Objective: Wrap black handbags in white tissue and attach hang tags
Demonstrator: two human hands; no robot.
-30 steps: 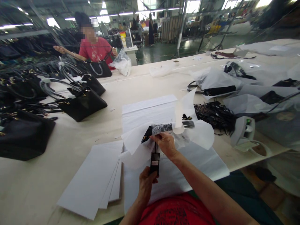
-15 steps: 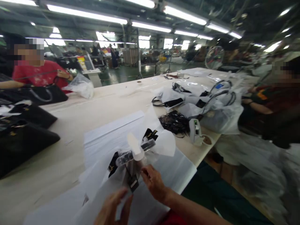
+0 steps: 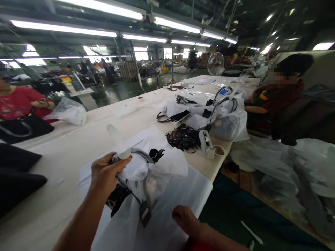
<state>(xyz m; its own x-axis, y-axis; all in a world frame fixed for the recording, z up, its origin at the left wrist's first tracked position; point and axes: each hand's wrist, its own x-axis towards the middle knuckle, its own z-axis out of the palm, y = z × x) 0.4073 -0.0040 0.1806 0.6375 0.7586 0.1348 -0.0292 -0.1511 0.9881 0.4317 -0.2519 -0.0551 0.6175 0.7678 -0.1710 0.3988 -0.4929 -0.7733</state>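
Observation:
A handbag [image 3: 119, 200] with dark parts and gold-coloured fittings is partly covered by translucent white wrapping [image 3: 167, 165]. My left hand [image 3: 104, 170] closes around one end of its curved handle [image 3: 141, 154], which has clear film on it. A white strip [image 3: 125, 153] shows by my left thumb. From the bag hangs a dark square tag [image 3: 145, 213] on a cord. My right hand [image 3: 186, 219] is apart from the handle, low over the white sheet [image 3: 192, 188], with curled fingers; what they hold, if anything, is hidden.
Dark strapped tags lie in a pile [image 3: 183, 137] beside a tape dispenser [image 3: 206, 143]. Wrapped bags [image 3: 225, 118] stand farther along the table [image 3: 115, 139]. Black bags [image 3: 19, 186] are at left. Co-workers [image 3: 21, 101] [image 3: 282, 90] sit on both sides. Plastic [image 3: 267, 167] fills the right side.
My left hand has moved up and forward onto the handle and closed on it. My right hand has drawn back from the bag. The view has turned right.

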